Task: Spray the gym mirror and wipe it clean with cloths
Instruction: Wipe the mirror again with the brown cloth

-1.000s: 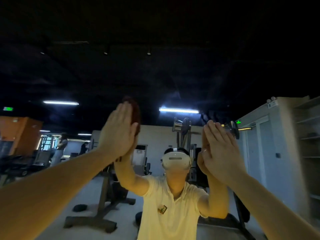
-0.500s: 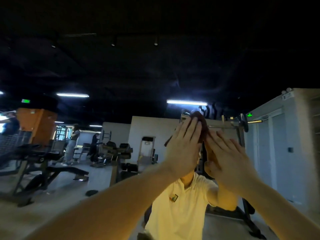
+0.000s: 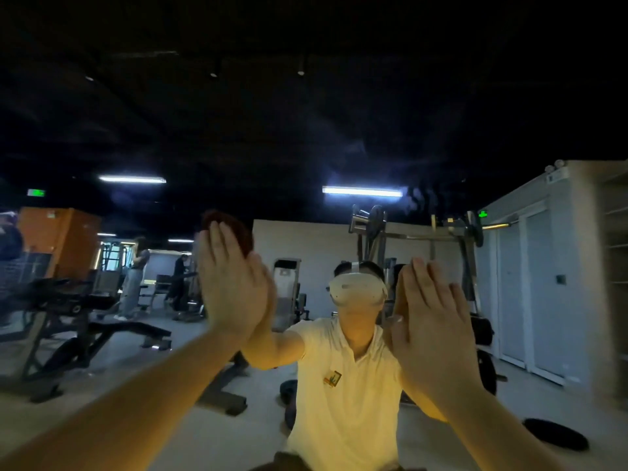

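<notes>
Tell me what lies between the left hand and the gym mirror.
Head view: a dark reddish-brown cloth is pressed between the left hand and the large gym mirror, only its top edge showing.

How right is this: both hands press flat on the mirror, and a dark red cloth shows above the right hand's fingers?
Wrong hand. The head view shows the dark red cloth above the fingers of the left hand, not the right hand. Both press flat on the mirror.
</notes>
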`<state>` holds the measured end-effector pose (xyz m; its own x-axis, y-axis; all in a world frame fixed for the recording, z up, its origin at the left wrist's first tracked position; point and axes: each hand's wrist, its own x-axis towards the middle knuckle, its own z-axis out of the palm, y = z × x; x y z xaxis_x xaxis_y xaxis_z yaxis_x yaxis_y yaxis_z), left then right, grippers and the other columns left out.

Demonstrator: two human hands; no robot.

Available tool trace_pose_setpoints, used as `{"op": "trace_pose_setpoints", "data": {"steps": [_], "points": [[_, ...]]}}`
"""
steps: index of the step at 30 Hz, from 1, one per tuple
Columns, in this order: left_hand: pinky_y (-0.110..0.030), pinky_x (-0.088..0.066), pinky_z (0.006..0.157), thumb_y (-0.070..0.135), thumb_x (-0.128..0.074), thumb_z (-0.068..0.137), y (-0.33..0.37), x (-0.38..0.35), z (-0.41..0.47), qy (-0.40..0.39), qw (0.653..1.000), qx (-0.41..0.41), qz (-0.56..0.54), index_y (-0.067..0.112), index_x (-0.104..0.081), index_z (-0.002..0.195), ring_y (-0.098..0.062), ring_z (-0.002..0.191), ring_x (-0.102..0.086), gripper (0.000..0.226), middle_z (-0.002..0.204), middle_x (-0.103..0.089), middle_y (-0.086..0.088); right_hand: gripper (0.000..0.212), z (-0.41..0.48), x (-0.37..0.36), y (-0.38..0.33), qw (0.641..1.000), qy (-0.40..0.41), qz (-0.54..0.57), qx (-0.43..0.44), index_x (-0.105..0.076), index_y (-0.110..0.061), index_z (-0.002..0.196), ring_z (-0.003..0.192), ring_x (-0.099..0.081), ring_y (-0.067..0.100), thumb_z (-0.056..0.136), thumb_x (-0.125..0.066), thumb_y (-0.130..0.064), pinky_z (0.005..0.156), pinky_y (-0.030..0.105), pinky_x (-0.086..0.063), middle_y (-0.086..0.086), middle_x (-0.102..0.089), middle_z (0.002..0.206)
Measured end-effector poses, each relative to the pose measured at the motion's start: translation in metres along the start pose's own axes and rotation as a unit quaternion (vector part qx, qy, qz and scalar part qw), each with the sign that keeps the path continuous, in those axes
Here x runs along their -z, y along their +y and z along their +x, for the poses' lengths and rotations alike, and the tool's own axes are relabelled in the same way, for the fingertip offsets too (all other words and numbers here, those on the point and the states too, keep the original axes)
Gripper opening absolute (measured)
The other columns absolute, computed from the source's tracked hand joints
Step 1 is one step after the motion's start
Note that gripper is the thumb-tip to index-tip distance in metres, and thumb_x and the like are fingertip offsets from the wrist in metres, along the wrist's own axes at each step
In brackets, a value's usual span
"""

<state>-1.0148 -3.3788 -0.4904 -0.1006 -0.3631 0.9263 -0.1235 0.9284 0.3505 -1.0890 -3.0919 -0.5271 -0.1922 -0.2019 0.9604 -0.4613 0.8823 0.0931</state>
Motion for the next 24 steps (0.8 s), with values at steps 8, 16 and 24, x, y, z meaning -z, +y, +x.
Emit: {"op": "trace_pose_setpoints", "data": {"steps": [8, 16, 24], "points": [[-0.051, -0.006, 0.131, 0.04, -0.02, 0.111, 0.116, -0.036, -0.094, -0.079, 0.942, -0.323, -0.047, 0.008, -0.014, 0.164, -0.027, 0.162, 0.002, 0.062, 0.173, -0.009, -0.014, 0.07, -0.021, -0.002, 0.015, 0.998, -0.02, 0.001, 0.057, -0.016, -0.013, 0.163, 0.158, -0.013, 0.029, 0.098, -0.031, -0.037, 0.124, 0.059, -0.025, 0.011, -0.018, 0.17], [-0.048, -0.011, 0.129, 0.042, -0.036, 0.108, -0.023, -0.015, -0.068, -0.057, 0.964, -0.258, 0.001, 0.008, -0.015, 0.164, -0.024, 0.161, -0.005, 0.069, 0.172, -0.015, -0.015, 0.063, -0.056, -0.013, -0.006, 0.996, 0.02, 0.084, 0.031, -0.034, -0.009, 0.159, 0.159, -0.013, 0.026, 0.099, -0.046, -0.026, 0.125, 0.058, -0.018, 0.011, -0.022, 0.17], [-0.058, -0.019, 0.127, 0.039, -0.021, 0.112, -0.011, -0.026, -0.145, -0.025, 0.996, -0.062, -0.052, -0.003, -0.015, 0.163, -0.036, 0.161, -0.009, 0.066, 0.17, -0.016, -0.024, 0.062, -0.133, -0.019, -0.008, 0.994, -0.01, 0.111, -0.001, -0.037, -0.009, 0.157, 0.158, -0.017, 0.028, 0.099, -0.049, -0.027, 0.126, 0.055, -0.02, 0.012, -0.024, 0.169]]}}
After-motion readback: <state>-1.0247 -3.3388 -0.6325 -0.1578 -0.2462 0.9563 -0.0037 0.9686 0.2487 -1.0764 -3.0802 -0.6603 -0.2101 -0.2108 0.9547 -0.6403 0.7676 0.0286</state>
